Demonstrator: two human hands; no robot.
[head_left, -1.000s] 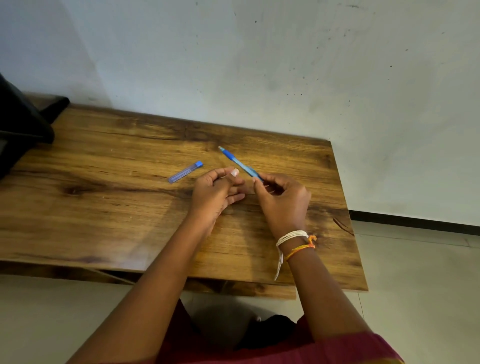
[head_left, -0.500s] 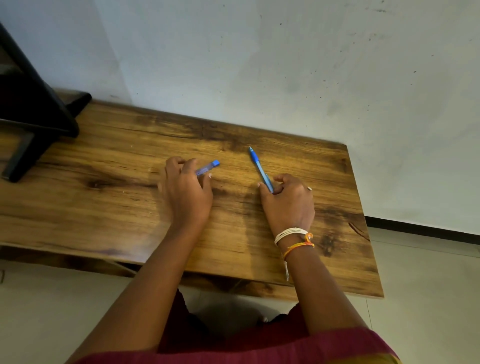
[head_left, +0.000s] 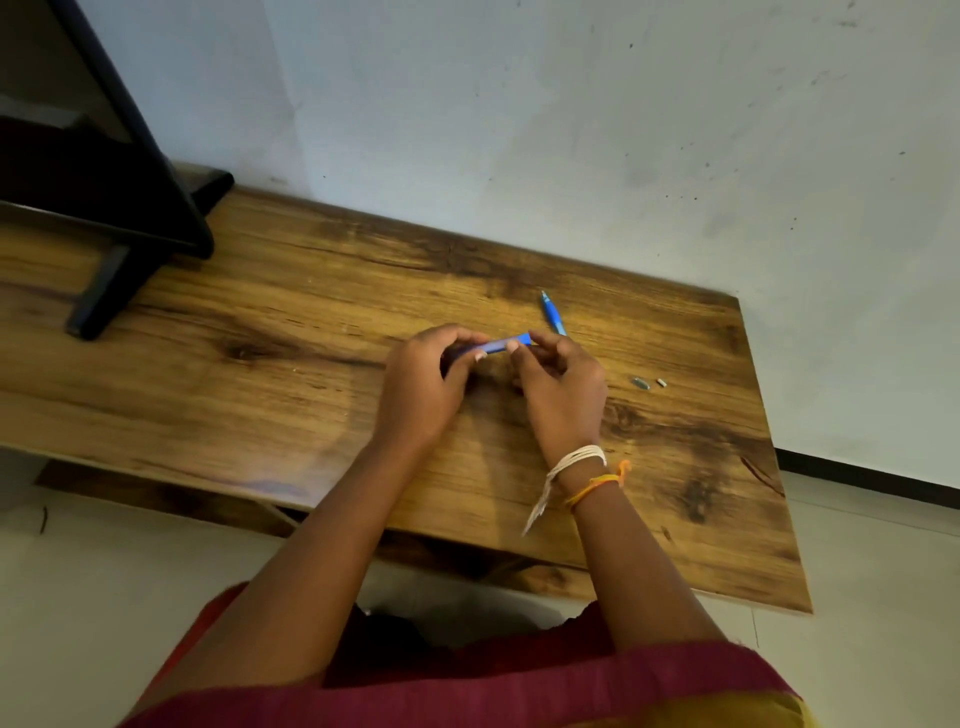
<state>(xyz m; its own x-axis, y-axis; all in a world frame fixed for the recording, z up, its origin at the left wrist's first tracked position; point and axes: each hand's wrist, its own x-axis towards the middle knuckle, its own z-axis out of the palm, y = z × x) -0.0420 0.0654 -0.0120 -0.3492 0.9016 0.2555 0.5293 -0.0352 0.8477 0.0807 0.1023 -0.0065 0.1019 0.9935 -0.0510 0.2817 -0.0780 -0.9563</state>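
Head view shows the left hand (head_left: 421, 395) curled round the near end of a slim lead tube (head_left: 501, 345), thumb and fingertips pinching its body. The right hand (head_left: 563, 395) pinches the other end at the blue cap (head_left: 523, 340). The tube is held level between the two hands, just above the table (head_left: 260, 415) near its middle.

By its look the tube is thin, clear, rigid plastic, very light and smooth, so it could slip or roll between the fingertips. The leads inside would be brittle, which calls for a gentle pull on the cap and not a bend. The best hold is likely the one shown: the body steadied in one hand, the cap taken by thumb and forefinger of the other. Whether the cap is already loosened I cannot tell, since the fingers cover the joint.

White threads (head_left: 576, 457) and an orange thread (head_left: 602, 480) circle the right wrist. Just behind the right hand lies a blue mechanical pencil (head_left: 553, 314), slender and glossy. To the right two tiny parts (head_left: 640, 383) rest on the wood, well apart from the hands. The tabletop is matt wood grain with dark knots, set against a pale wall. A black stand (head_left: 98, 291) sits at its far left.
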